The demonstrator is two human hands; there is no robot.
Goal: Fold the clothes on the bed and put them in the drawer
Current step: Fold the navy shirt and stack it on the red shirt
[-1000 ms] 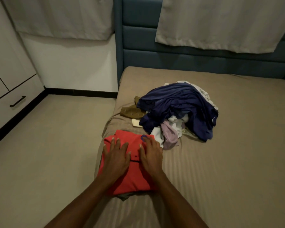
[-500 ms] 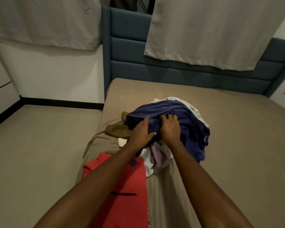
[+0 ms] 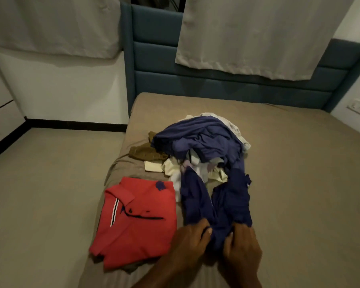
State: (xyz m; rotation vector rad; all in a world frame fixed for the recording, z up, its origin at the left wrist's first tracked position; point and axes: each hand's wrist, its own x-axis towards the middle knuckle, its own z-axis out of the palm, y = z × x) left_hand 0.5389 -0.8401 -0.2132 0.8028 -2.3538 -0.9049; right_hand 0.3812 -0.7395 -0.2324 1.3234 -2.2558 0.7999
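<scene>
A folded red polo shirt (image 3: 137, 221) lies at the bed's left edge on the tan sheet (image 3: 299, 183). Beside it a dark navy garment (image 3: 216, 200) stretches from the clothes pile (image 3: 197, 146) toward me. My left hand (image 3: 189, 242) and my right hand (image 3: 241, 248) both grip its near end, fingers curled into the cloth. The pile holds another blue garment, white pieces and a brown piece (image 3: 146, 152).
A teal padded headboard (image 3: 216, 80) stands behind the bed, with grey curtains (image 3: 258, 32) hanging over it. A white drawer unit (image 3: 0, 125) with a dark handle sits at the far left across the beige floor (image 3: 50, 194). A wall socket (image 3: 356, 106) is at right.
My hands left the red polo, reached into the pile, then pulled a navy garment out toward me. The view tilted back down.
</scene>
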